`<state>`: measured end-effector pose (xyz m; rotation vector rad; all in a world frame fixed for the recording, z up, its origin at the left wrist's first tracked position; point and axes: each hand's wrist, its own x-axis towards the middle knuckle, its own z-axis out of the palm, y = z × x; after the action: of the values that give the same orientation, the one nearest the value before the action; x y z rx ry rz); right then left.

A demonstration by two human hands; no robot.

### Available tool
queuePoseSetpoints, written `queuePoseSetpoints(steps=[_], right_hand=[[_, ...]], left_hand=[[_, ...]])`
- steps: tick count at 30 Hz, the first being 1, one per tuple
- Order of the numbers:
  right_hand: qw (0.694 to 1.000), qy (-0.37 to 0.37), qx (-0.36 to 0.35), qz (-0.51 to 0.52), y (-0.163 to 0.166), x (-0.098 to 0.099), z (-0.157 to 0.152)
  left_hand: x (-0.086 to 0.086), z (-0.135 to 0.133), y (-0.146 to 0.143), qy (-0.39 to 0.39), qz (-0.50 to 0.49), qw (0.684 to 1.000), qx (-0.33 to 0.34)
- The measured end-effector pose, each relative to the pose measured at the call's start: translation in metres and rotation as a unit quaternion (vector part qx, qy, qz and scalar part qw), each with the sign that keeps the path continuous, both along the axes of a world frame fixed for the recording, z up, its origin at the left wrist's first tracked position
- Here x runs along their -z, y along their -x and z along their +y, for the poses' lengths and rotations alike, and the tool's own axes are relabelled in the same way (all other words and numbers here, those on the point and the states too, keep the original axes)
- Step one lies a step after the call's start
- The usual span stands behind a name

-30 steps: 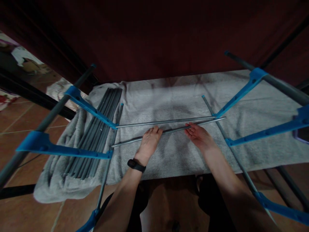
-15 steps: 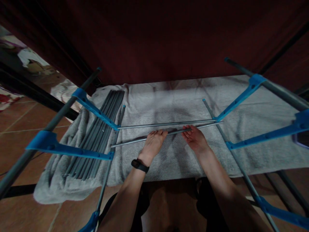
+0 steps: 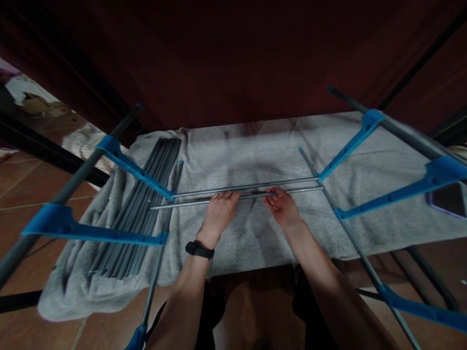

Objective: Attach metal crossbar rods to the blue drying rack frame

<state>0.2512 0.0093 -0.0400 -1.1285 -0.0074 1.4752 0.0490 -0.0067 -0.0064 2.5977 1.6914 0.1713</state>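
Observation:
A thin grey metal tube (image 3: 251, 196) lies crosswise in my two hands, close to the near side of another crosswise tube (image 3: 233, 187) and nearly parallel to it. My left hand (image 3: 221, 210) is closed over it from above, left of its middle. Farther right, my right hand (image 3: 281, 206) grips the same tube with thumb and fingers. Its left end extends past the left upright tube (image 3: 156, 272); its right end reaches the right upright tube (image 3: 350, 238), and I cannot tell whether it fits into it. Blue plastic brackets (image 3: 134, 167) (image 3: 394, 197) join the frame's tubes.
Several loose grey tubes (image 3: 142, 209) lie side by side on the left of a grey blanket (image 3: 251, 243). A purple-edged phone-like object (image 3: 447, 201) rests at the right. Dark red fabric (image 3: 233, 63) hangs behind. Tiled floor (image 3: 22, 189) shows at the left.
Both hands have carried the tube leftward and slightly away from me, bringing it closer to the other crosswise tube. Its left end now reaches farther past the left upright. The view has shifted a little.

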Motion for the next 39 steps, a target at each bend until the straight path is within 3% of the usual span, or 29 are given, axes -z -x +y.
queuePoseSetpoints(steps=[20, 26, 29, 35, 39], right_hand=[[0.998, -0.006, 0.062, -0.001, -0.037, -0.012, -0.003], [0.999, -0.024, 0.026, 0.012, -0.046, -0.021, -0.009], [0.999, -0.030, 0.025, 0.006, -0.047, -0.023, -0.017], [0.998, -0.019, 0.045, 0.027, -0.053, -0.026, -0.024], [0.997, -0.026, 0.059, 0.035, -0.053, -0.024, -0.020]], left_hand=[[-0.003, -0.007, 0.008, 0.004, -0.048, 0.999, 0.002], [-0.001, -0.021, 0.010, -0.016, -0.044, 0.999, -0.019], [-0.008, -0.033, 0.008, -0.030, -0.032, 0.999, -0.024], [-0.042, -0.033, 0.005, -0.057, 0.001, 0.997, -0.050], [-0.038, -0.026, 0.007, -0.071, -0.032, 0.996, -0.039]])
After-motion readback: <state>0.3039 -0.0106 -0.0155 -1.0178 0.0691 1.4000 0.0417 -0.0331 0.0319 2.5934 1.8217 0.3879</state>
